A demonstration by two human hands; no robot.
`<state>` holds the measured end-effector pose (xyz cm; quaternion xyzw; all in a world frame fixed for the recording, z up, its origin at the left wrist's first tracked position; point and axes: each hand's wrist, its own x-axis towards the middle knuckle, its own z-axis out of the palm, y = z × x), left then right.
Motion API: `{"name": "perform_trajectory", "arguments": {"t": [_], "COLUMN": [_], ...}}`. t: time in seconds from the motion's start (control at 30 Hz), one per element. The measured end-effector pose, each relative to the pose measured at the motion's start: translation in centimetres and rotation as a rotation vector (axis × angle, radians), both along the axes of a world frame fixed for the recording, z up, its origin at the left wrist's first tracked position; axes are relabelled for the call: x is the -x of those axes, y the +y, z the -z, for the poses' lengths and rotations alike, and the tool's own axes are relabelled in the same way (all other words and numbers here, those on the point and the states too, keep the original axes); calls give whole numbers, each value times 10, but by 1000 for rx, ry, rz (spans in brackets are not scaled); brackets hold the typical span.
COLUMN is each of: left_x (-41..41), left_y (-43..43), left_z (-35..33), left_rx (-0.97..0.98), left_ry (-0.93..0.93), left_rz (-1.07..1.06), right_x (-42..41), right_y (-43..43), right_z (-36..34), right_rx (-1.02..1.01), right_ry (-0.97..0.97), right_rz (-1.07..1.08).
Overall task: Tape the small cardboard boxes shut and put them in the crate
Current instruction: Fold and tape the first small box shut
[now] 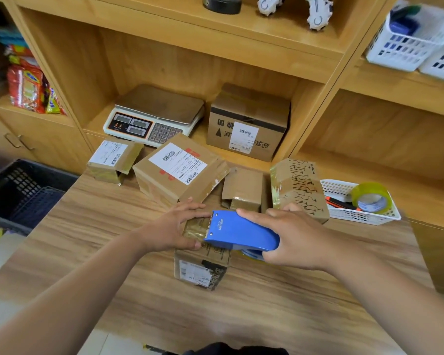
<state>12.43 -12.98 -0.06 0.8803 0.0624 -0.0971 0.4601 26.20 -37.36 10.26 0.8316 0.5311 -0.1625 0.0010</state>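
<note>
A small cardboard box (201, 267) stands on the wooden table (164, 316) in the middle. My left hand (176, 226) rests on its top left side, thumb at the near edge and fingers spread over the far edge. My right hand (290, 239) grips a blue tape dispenser (241, 233) whose toothed end lies on the box top. Behind stand more small boxes: one with an open flap (113, 162), a labelled one (180, 170), an open one (242, 190) and a printed one (300, 188). The dark crate (16, 190) sits left of the table, below its level.
A white basket (364, 213) with a yellow tape roll (371, 198) stands at the right. On the shelf behind are a weighing scale (154, 116) and a bigger carton (249, 124). White baskets sit on the upper right shelf, snack packets on the left shelf.
</note>
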Motion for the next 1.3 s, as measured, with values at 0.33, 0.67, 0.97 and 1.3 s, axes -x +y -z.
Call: {"name": "perform_trajectory", "arguments": {"t": [0.33,0.67,0.97,1.3], "left_x": [-1,-9,-51,-83], "left_y": [4,-6,-66,-118], "left_z": [-5,-20,-55,-10], "left_rx": [20,-40,-317,-424], "left_ry": [71,116,-20,-94], "left_rz": [3,40,174,77], "right_x": [-20,-33,-38,-32], "right_y": [-62,-117,-114,-123], "right_z": [-1,8,13,15], "right_rx": [-17,54,73,24], "right_ry": [29,26,-115,-86], "right_rz": [43,133,74,108]}}
